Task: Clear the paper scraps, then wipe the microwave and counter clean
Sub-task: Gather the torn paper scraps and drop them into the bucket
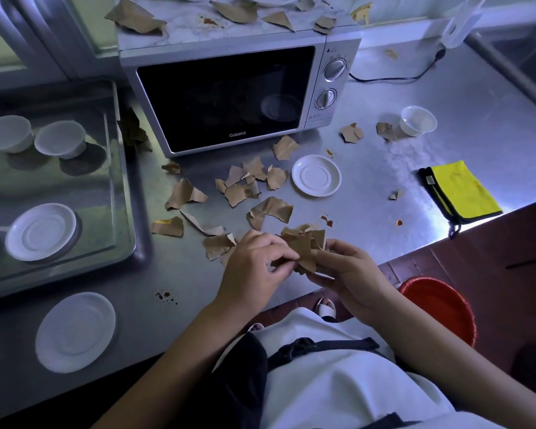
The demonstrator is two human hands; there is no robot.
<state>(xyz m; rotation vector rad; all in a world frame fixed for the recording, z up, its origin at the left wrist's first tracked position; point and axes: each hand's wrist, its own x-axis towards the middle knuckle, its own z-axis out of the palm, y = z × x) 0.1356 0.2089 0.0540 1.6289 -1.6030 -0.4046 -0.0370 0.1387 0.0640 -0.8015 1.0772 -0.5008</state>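
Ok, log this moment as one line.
phase: clearing scraps | hands: left hand and right hand hold paper scraps | yellow cloth: untouched | microwave top: littered

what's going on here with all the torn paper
A person is gathering brown paper scraps: both the left hand and the right hand hold a bunch of scraps at the counter edge. Many more scraps lie in front of the Galanz microwave and on top of it. The yellow cloth lies untouched at the right, so wiping has not begun. Sauce stains remain.
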